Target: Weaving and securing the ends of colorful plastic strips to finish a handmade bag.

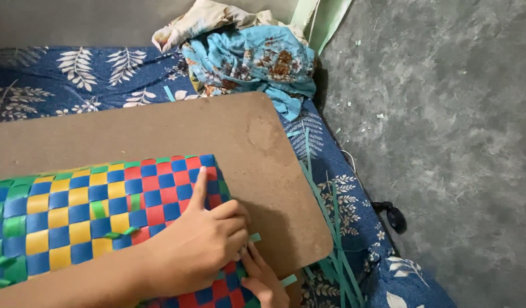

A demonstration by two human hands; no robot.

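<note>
Two hands on the weave, and both are busy at its near right edge. My left hand (197, 245) lies flat-ish over the woven mat (92, 211), forefinger stretched out along a red square, the other fingers curled down and pressing the plaits against the brown board (246, 137) underneath. Just below those curled knuckles my right hand (263, 279) comes up from the bottom edge, fingertips narrowed to a pinch on a green strip end (255, 237) that pokes out beside them; a second green tip shows just right of that hand. How firmly the pinch bites I can't tell, the left hand hides part of it.

The risks, as I judge them: the strip end is short, so it could slip out of the pinch and spring back under the neighbouring plaits. If my left palm eases off, the squares beneath it may loosen and the checker pattern of blue, yellow and red drift out of line. The mat's corner sits near the board's rounded edge to the right of my fingers, so a hard tug could drag it off toward the loose green strips (331, 239) lying beyond, on the leaf-printed blue cloth (74, 74). Pulling at an angle could also crease the strip.
</note>
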